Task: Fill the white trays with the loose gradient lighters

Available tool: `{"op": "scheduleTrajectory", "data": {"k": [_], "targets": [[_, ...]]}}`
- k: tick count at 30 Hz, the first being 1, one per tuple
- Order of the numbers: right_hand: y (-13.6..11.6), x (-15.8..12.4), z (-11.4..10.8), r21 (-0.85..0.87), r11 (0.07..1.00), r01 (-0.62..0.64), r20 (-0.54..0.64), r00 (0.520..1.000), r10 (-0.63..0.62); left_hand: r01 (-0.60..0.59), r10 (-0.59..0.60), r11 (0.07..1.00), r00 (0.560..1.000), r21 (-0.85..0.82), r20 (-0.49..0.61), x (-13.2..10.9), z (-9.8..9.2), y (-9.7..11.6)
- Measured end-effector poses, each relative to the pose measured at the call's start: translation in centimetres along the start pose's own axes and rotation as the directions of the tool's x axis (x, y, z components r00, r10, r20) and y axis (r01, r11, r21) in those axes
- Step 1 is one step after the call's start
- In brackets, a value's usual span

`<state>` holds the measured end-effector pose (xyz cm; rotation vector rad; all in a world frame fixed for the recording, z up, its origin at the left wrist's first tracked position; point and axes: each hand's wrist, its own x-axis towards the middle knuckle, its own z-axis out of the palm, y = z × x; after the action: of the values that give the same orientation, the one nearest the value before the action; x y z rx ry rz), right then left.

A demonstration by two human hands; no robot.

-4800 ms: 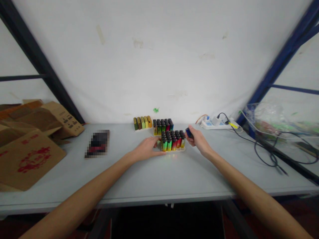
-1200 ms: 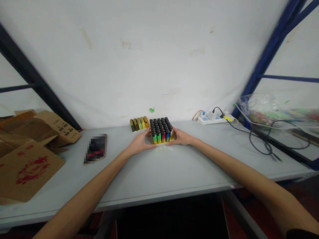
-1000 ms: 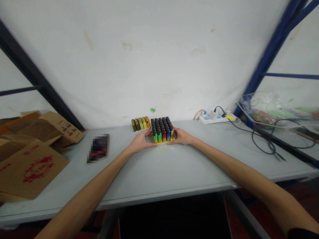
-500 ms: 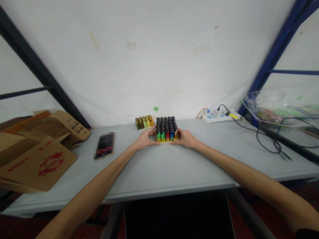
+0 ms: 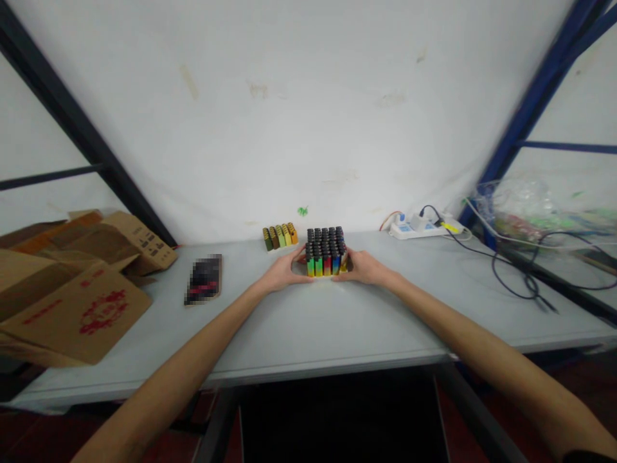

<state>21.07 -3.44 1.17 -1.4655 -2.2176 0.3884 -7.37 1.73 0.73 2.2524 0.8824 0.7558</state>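
A tray of lighters (image 5: 326, 252) with black tops and green, red, blue and yellow bodies stands upright in tight rows on the table (image 5: 299, 328). My left hand (image 5: 285, 271) grips its left side, thumb along the front lower edge. On the opposite side, my right hand (image 5: 362, 267) holds it the same way. The fingers behind the block are partly hidden. Behind and to the left, close to the wall, sits a smaller group of lighters (image 5: 280, 237) in green, brown, yellow and orange, touched by neither hand.
Cardboard boxes (image 5: 96, 308) lie at the left, beside a blurred dark flat object (image 5: 203, 280). A white power strip (image 5: 424, 227) with plugs runs along the wall at the right. Dark cable (image 5: 527, 283) and clear plastic bags (image 5: 523, 202) occupy the far right.
The view has shifted slightly. Both hands keep their hold on the tray of lighters, which appears a touch further right and hardly moved against the table.
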Motion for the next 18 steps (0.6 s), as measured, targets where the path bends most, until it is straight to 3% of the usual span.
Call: {"op": "scheduleTrajectory", "data": {"k": [7,18], "targets": [[-0.02,-0.29,-0.05,0.04,0.999,0.035,0.008,0.999,-0.035,-0.003,0.005,0.997,1.0,0.073,-0.03,-0.37,0.27,0.46],[0.11,-0.43,-0.85,-0.038,0.997,0.071,0.024,0.997,-0.07,-0.112,0.106,0.956,0.994,0.272,0.039,-0.35,-0.15,0.78]]}}
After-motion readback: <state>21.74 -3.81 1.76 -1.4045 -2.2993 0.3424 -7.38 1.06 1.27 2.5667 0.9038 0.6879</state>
